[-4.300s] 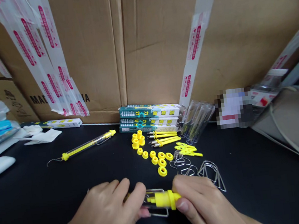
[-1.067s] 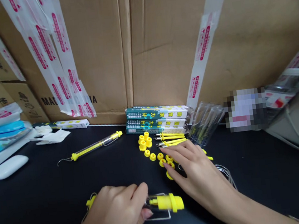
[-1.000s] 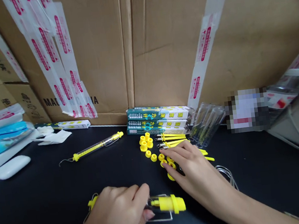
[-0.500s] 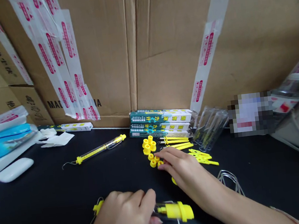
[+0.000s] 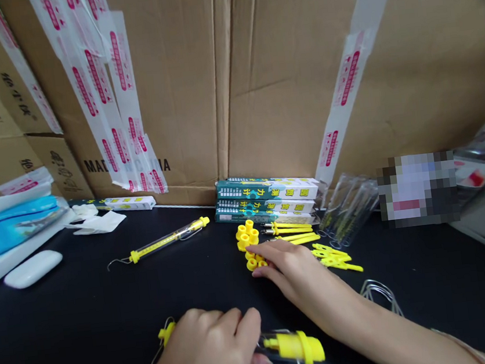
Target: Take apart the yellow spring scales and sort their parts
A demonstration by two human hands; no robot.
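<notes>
My left hand [image 5: 211,346] is wrapped around the clear tube of a tubular spring scale [image 5: 290,347]. The yellow end of this scale points right, a wire loop lies along its side, and a smaller yellow end piece shows left of my fist. Farther forward, my right hand [image 5: 289,267] reaches over several small yellow caps [image 5: 252,264], thumb and index finger apart on either side of them. Larger yellow collars [image 5: 243,241] stand just behind those caps. Another spring scale [image 5: 168,241], with a hook at its left end, lies on the black table.
Stacked green-and-white boxes [image 5: 266,200] stand against the cardboard wall [image 5: 179,84]. Right of the caps lie yellow rods [image 5: 297,239], flat yellow pieces [image 5: 334,258], clear tubes [image 5: 348,208] and bent wires [image 5: 380,292]. A white oval case [image 5: 33,269] and crumpled paper [image 5: 98,223] are at left.
The view has shifted slightly, moving the scene to the right. My right hand's fingertips have gone a little left over the small caps and spread wider. My left hand keeps its hold on the spring scale.
</notes>
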